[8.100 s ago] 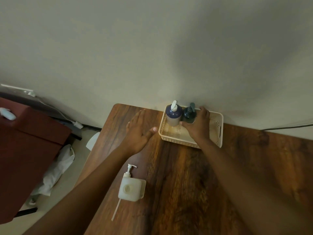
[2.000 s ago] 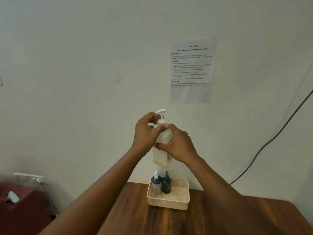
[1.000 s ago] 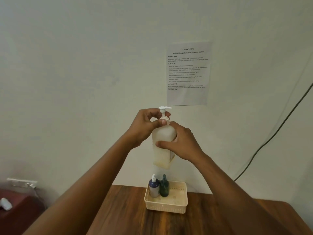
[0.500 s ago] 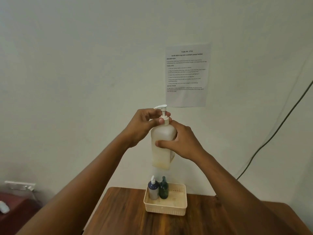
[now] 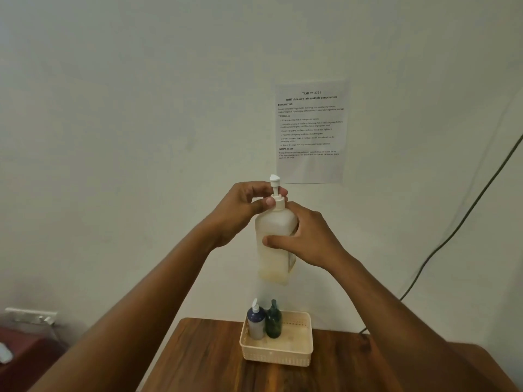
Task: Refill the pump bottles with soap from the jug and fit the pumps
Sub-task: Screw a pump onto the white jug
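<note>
Pale, matt wall (image 5: 141, 108) fills most of the view; smooth plaster, no pattern. Far left, low down: a white socket strip (image 5: 29, 315) on the wall above a dark red surface (image 5: 25, 360).

Left hand (image 5: 240, 210) raised mid-air, fingers curled; thumb and fingertips pinch the white plastic collar of the pump (image 5: 276, 193). Pump stem upright, nozzle head raised above the collar.

Jug (image 5: 276, 247): tall, square-shouldered, translucent frosted plastic, held upright and clear of the table. Yellowish soap shows in its lower part.

Right hand (image 5: 305, 239) wrapped around the jug's body, thumb laid flat across the front, fingers closed behind.

Below, on a brown wood-grain table (image 5: 203, 360): a cream plastic basket (image 5: 276, 356), rectangular, perforated walls. In its left back corner two small rounded bottles stand upright, touching: a dark blue bottle (image 5: 256, 321) with a white pump, and a dark green bottle (image 5: 273, 323) with a dark pump.

Upper right on the wall: a printed paper sheet (image 5: 311, 131). Far right: a thin dark cable (image 5: 467, 210) running diagonally down.
</note>
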Demonstrator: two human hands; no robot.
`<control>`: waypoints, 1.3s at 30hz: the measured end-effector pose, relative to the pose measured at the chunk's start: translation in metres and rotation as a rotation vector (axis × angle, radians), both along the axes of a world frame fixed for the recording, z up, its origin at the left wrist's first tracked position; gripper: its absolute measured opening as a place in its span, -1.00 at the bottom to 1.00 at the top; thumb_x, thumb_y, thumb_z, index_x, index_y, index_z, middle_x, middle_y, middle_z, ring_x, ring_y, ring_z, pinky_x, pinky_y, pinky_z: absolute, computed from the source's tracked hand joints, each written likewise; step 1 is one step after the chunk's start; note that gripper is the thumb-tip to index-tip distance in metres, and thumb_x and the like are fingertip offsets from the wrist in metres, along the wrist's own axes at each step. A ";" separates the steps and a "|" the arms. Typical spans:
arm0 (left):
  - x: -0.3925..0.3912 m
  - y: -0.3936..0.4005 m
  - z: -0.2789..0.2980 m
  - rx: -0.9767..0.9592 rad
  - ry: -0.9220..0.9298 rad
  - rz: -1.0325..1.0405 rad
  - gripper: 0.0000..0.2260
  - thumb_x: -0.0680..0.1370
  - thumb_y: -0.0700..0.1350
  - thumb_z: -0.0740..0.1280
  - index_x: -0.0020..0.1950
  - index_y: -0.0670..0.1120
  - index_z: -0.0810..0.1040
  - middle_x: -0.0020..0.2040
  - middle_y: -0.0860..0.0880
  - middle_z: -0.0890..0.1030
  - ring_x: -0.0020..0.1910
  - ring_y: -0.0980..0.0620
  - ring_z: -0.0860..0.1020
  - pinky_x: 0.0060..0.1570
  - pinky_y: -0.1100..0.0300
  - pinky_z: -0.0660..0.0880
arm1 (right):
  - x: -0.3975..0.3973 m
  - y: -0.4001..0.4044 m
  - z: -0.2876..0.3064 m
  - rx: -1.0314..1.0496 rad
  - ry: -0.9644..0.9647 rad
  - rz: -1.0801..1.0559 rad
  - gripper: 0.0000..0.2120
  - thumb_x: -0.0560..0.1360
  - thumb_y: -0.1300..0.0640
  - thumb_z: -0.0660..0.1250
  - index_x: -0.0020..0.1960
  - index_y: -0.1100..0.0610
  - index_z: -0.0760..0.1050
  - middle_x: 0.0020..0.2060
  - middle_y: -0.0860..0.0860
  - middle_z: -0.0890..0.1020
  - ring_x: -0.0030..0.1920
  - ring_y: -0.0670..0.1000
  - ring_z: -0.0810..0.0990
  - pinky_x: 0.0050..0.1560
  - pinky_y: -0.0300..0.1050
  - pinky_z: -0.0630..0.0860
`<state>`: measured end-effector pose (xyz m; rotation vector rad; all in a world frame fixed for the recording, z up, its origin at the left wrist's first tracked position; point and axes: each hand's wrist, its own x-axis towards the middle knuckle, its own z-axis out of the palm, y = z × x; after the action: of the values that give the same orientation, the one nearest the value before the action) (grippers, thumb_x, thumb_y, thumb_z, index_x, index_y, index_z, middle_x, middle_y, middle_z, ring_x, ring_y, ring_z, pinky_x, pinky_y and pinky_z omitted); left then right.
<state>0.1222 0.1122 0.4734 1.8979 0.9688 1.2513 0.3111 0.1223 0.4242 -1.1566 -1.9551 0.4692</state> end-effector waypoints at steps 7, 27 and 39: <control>0.006 0.001 -0.003 0.102 -0.025 0.041 -0.94 0.52 -0.21 0.53 -0.06 -0.05 0.74 0.05 -0.02 0.73 0.06 -0.09 0.64 0.04 0.17 0.53 | 0.005 -0.005 0.006 -0.029 0.018 0.074 -0.28 0.21 -0.28 0.56 0.33 -0.17 0.46 0.04 -0.19 0.65 0.00 -0.13 0.64 0.02 0.03 0.66; 0.015 -0.001 -0.004 0.086 0.116 -0.025 -0.78 0.61 -0.07 0.43 0.06 -0.21 0.72 0.04 -0.22 0.68 0.06 -0.17 0.63 0.16 -0.07 0.54 | 0.028 -0.007 0.015 -0.106 -0.015 0.157 -0.38 0.20 -0.19 0.60 0.23 -0.14 0.57 0.01 -0.13 0.69 -0.02 -0.09 0.68 0.01 0.07 0.68; 0.030 0.016 -0.030 -0.001 0.099 0.042 -0.79 0.63 0.01 0.40 0.21 -0.01 0.70 0.16 -0.04 0.69 0.22 -0.07 0.63 0.38 -0.21 0.48 | 0.038 -0.001 -0.004 -0.072 -0.069 -0.026 -0.24 0.22 -0.28 0.54 0.37 -0.13 0.46 0.09 -0.15 0.64 0.02 -0.07 0.64 0.04 0.02 0.67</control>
<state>0.1518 0.1280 0.4430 1.9637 1.0660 1.1896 0.3487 0.1216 0.4203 -1.2576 -1.9943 0.4955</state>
